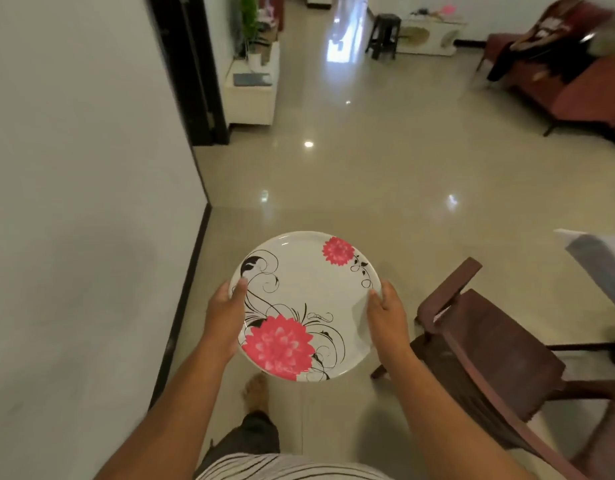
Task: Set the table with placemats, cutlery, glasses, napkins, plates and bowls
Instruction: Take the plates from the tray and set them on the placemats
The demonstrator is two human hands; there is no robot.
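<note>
Where hands grip, floral white plate (306, 299)

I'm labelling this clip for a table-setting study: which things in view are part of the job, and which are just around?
Part of the job:
- flowered plate, held by left hand and right hand
- table corner
- wooden chair

Just around:
- dark stool
- potted plant
- red sofa
</note>
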